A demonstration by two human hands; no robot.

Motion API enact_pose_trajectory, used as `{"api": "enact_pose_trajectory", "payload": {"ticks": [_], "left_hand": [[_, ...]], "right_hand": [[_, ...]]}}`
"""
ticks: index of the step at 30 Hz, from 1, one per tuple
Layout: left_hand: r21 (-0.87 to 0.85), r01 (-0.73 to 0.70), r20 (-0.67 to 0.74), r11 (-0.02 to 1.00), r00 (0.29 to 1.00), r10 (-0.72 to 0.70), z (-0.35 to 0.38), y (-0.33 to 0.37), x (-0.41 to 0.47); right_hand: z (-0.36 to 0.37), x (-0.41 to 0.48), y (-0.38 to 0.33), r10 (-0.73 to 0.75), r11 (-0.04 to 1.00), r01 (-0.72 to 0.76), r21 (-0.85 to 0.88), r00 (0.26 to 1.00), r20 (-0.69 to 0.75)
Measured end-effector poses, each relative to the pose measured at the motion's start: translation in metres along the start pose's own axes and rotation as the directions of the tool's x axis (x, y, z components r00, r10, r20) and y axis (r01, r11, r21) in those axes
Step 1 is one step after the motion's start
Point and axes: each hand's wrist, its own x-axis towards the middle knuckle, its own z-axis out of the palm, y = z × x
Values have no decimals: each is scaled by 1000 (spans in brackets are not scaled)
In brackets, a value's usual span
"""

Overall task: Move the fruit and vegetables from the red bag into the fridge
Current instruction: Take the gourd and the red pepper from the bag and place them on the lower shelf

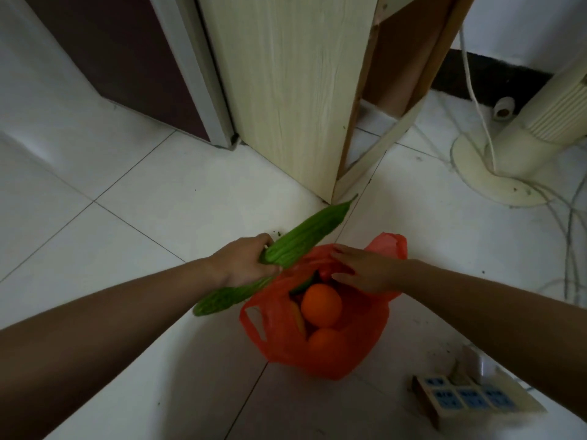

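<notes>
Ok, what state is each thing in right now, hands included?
red bag: on the floor, mouth open.
oranges: two, inside the red bag.
gourd: outside the red bag, tilted.
left hand: grips the gourd mid-length.
right hand: straight fingers touching the red bag's rim.

The left forearm and right forearm are bare along all their visible length. The left grip and right grip are bare too.

white tiled floor, pale wooden cabinet, cream fan base.
</notes>
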Motion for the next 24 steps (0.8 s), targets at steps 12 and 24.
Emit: {"api": "enact_pose_trajectory", "payload": {"ticks": [12,24], "left_hand": [[31,121,0,992,993,-121,12,-11,7],[-98,-59,-75,993,996,51,-31,35,5]], "right_hand": [[3,4,7,-24,983,45,180,993,-119],[-6,-36,6,-98,981,163,103,881,-463]]}}
